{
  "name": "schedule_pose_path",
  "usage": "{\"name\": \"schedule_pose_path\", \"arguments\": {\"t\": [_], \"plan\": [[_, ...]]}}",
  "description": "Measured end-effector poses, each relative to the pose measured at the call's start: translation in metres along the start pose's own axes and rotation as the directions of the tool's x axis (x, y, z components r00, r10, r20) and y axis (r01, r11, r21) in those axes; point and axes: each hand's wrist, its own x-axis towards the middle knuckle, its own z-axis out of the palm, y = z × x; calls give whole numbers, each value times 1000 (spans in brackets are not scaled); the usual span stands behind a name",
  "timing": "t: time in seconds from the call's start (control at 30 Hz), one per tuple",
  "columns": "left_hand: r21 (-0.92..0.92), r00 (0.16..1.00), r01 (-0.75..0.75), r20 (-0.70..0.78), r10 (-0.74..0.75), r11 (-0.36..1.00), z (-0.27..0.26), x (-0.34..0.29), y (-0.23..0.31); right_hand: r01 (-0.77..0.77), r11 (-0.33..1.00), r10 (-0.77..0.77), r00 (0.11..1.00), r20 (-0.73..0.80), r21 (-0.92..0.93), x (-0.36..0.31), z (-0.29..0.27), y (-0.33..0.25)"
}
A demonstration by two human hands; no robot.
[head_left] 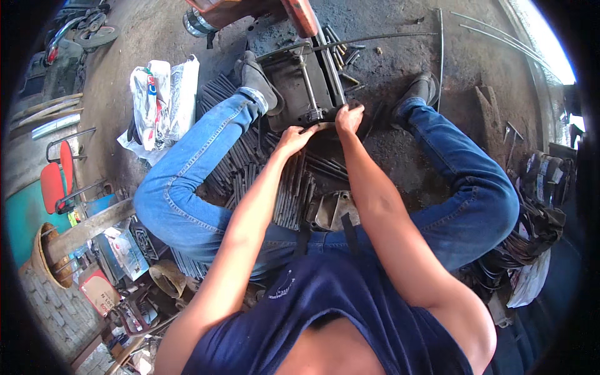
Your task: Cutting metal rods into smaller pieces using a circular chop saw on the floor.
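Both arms reach forward between my bent knees to a low metal machine base with a clamp screw (308, 81) running along it. My left hand (295, 140) is closed near the block at the screw's near end, fingers pointing right. Close by on the right, my right hand (349, 119) is closed at the near end of a dark straight rail (329, 65). What lies in the fingers is too small and dark to make out. A long thin rod (381, 37) crosses the far part of the base. Above it sits a red machine body (237, 9), partly cut off.
Many cut metal rods (290, 194) lie heaped between my legs, beside a metal housing (331, 210). Short rod pieces (350, 56) are scattered beyond the rail. A white plastic sack (164, 103) lies left of my knee. Dark coiled material (534, 219) is piled at right.
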Motion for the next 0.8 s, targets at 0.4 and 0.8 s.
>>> {"name": "schedule_pose_path", "arguments": {"t": [0.4, 0.8], "plan": [[64, 990, -98, -97, 104, 993, -3, 6, -14, 478, 867, -422, 854, 304, -141, -62, -40, 19], [25, 963, -250, -100, 251, 968, 0, 12, -30, 428, 892, -365, 872, 327, -143, -50, -39, 13]]}}
